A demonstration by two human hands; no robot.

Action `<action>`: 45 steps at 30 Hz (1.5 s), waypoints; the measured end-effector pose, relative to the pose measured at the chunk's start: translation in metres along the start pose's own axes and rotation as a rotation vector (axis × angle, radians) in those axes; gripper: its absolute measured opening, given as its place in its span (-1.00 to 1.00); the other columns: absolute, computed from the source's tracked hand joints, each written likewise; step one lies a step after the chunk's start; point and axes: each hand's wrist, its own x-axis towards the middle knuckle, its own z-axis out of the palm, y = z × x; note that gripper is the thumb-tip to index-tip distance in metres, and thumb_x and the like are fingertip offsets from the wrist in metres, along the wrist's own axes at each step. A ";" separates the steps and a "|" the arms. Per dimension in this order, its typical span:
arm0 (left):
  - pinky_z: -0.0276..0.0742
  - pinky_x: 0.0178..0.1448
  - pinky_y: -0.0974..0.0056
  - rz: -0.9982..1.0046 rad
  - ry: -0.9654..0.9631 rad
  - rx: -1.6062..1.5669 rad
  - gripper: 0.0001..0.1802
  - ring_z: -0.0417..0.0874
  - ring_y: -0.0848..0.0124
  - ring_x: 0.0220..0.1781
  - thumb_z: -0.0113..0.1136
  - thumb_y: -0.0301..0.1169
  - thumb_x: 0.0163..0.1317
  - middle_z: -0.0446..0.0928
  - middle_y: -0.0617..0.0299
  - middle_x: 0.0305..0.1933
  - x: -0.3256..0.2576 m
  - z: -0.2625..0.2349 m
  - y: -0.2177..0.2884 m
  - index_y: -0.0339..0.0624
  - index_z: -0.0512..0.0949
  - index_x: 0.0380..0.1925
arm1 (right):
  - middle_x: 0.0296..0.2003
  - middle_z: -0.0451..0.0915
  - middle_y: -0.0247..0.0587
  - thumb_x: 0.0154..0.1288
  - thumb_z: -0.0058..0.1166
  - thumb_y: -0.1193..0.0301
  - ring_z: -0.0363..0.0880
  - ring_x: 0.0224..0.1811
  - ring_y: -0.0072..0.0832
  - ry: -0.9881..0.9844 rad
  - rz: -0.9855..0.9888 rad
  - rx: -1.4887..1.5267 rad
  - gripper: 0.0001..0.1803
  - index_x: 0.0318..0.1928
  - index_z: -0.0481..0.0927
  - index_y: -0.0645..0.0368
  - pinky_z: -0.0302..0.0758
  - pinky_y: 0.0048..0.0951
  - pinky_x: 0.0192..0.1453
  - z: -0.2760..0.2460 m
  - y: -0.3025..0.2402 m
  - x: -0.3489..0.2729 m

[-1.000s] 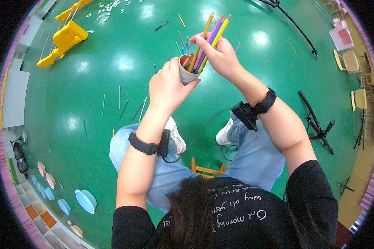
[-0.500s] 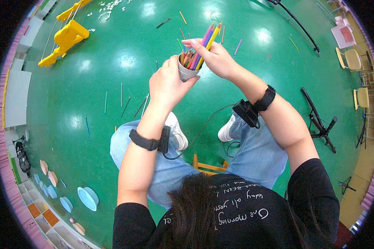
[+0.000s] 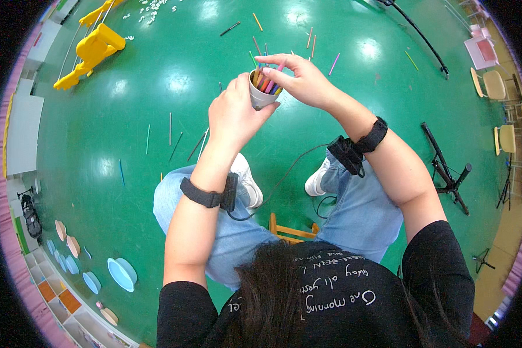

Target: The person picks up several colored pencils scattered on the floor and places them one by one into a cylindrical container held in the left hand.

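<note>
My left hand is wrapped round a white cup, tilted so that its mouth shows. Several coloured pencils stand inside it, pink, orange, brown, blue and yellow among them. Over the cup's mouth is my right hand, its thumb and forefinger stretched out and apart. The thumb lies close to the pencil tops, and a pink pencil shows between thumb and forefinger. My other right fingers are partly hidden.
Loose pencils lie scattered on the green floor, such as a blue one and a purple one. A yellow plastic frame stands far left, a black tripod at right. Blue basins lie lower left. A cable links my wristbands.
The pink, blue and yellow pencils that stuck up high by my right hand now sit lower in the cup. My right hand has shifted slightly; my left hand keeps its hold.
</note>
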 end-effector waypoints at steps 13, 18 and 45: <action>0.56 -0.12 0.20 -0.076 0.187 -0.379 -0.34 0.65 0.18 -0.15 0.44 -0.10 -0.13 0.58 0.03 -0.15 0.013 -0.012 -0.027 -0.22 0.44 -0.07 | 0.18 0.35 -0.14 0.16 0.22 0.24 0.30 0.26 -0.33 -0.152 0.015 0.128 -0.21 0.33 0.12 0.08 0.21 -0.13 0.31 -0.005 -0.010 -0.007; 0.52 -0.01 0.23 -0.048 0.117 -0.768 -0.36 0.61 0.23 -0.10 0.46 -0.17 -0.11 0.55 0.07 -0.13 0.014 -0.013 -0.016 -0.26 0.45 -0.06 | 0.06 0.44 -0.05 -0.06 0.33 0.34 0.43 0.13 -0.32 -0.141 -0.043 0.195 -0.15 0.23 0.18 0.25 0.34 -0.30 0.22 0.008 -0.017 -0.011; 0.50 0.04 0.05 -0.465 -0.523 0.177 -0.78 0.56 0.06 -0.02 0.05 -0.42 0.09 0.53 -0.01 -0.11 -0.026 0.300 -0.261 -0.15 0.55 -0.24 | -0.07 0.54 -0.18 0.00 0.37 0.44 0.52 -0.01 -0.42 0.502 0.246 0.222 -0.43 0.03 0.41 0.26 0.44 -0.37 0.12 -0.085 0.017 -0.017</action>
